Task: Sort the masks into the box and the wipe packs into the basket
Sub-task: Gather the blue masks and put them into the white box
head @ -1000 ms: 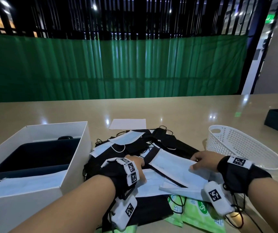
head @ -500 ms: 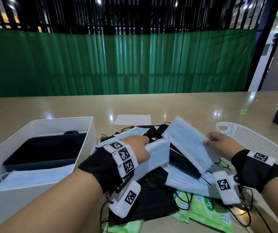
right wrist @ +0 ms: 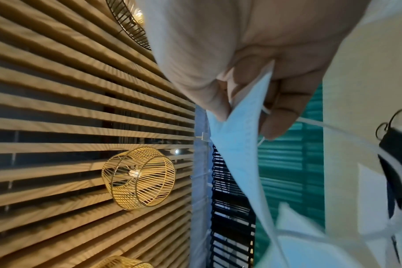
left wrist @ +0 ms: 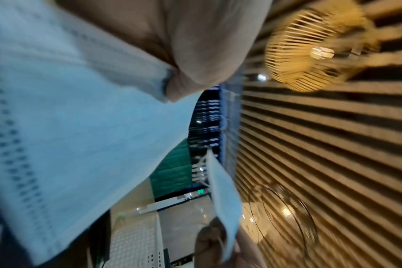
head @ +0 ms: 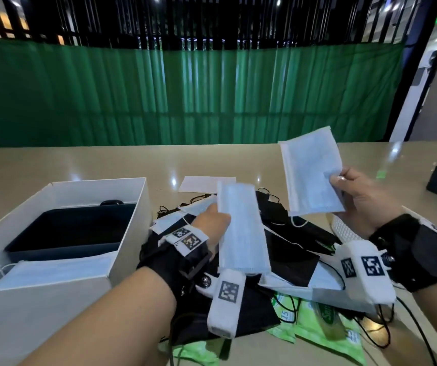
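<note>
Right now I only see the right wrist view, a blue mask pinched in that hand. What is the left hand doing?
Observer: The left hand holds a second blue mask above the pile, lower than the blue mask in the right hand.
Operator: Where is the box?
Observer: The white box stands left of the pile; another blue mask lies inside it.
Operator: And the wipe packs?
Observer: Green wipe packs lie at the pile's near edge, partly under black masks.
</note>
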Available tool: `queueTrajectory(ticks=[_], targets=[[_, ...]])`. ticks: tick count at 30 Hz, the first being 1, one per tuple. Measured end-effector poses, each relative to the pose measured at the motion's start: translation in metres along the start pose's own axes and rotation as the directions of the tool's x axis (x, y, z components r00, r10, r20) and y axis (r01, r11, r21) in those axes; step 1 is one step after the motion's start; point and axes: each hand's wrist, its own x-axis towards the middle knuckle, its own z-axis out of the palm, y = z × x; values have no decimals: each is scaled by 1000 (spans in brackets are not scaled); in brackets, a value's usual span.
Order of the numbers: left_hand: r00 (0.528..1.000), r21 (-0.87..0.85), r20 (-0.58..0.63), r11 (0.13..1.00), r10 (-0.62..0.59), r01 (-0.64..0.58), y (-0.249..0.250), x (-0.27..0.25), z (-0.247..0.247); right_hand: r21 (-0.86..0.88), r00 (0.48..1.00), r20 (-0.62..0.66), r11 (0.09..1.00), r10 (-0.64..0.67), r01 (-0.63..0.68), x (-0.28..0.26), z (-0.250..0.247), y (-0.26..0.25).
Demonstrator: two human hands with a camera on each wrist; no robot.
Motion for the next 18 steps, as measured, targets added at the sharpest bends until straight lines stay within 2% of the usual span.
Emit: queueTrajectory(ticks=[2,4,6,8,10,13,18], targets=[[991,-195,8,972,-133,132,-15,7,2,55,999,42,998,33,-35,-5,10,1],[963,-229,12,937,-268,264,-29,10,0,53,990,80,992,113,-118,-8,20,12],[934,-260,45,898,-356,355,-41,14,-3,-68,964,118,971,238,-231,-8,27,35],[928,-259,84,892,-362,371,-50,16,-3,-275,916,127,901,380,-335,-8,31,61],[935,-272,68,895,-348,353,-59,16,-3,-418,866,113,814,487,-403,-7,36,83],[938,-412,115,844,-326,344,-65,12,1,-441,841,83,776,535,-450,-4,42,101],[931,-532,223,764,-290,366,-73,18,1,-409,862,41,796,505,-447,4,53,101]])
